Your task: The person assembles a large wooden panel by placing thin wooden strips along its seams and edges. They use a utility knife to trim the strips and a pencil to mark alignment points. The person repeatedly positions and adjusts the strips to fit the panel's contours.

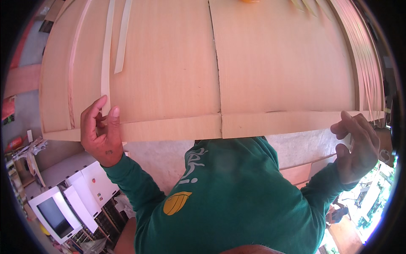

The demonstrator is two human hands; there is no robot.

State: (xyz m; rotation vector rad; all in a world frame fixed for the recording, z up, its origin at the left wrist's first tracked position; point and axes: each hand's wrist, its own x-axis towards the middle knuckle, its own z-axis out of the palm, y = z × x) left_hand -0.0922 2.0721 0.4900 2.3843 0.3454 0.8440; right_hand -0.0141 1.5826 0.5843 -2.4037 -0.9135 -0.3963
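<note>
A broad pale wood-grain panel surface [165, 80] spreads out in front of me, with a dark seam running away from me near its middle. Along its near edge lies a narrow wood-grain strip [169, 129]. My left hand [102, 133] is at the left part of this edge, thumb and forefinger apart, beside the near end of a long pale strip [106, 59]. Nothing shows gripped in it. At the right end of the edge, my right hand [358, 144] is raised with bent fingers and the thumb apart, holding nothing visible.
A shorter pale strip [123, 38] and a pinkish strip [72, 76] lie on the left side. Several thin strips [363, 55] run along the right edge. An orange object [250, 1] shows at the top. White cabinet-like pieces [86, 190] stand below left.
</note>
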